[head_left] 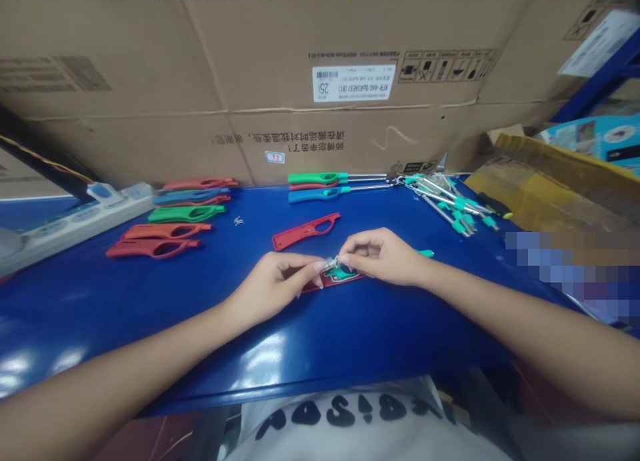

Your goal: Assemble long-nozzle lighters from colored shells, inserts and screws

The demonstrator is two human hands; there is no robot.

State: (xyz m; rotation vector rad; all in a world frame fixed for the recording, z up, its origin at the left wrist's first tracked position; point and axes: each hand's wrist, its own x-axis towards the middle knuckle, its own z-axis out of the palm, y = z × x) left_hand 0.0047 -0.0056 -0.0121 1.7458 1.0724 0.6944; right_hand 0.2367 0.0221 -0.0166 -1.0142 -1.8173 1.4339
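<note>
Under both hands lies a red lighter handle half (327, 282) with a green part (345, 272) and a pale wire in it. My left hand (273, 284), closed in a pinch, holds a small clear plastic piece (329, 264) above this half. My right hand (383, 256) is closed too, its fingertips at the right end of the clear piece; what they pinch is too small to make out. A green tip (426, 253) sticks out behind my right hand. Just beyond the hands rests another red handle half (306, 231), apart from them.
Several coloured handle shells (187, 213) lie at the left, beside a white power strip (80, 221). Lighters with metal rods (320, 193) lie at the back. Several loose rods with green ends (453, 201) are piled right of them. A large cardboard box (200, 81) walls the rear.
</note>
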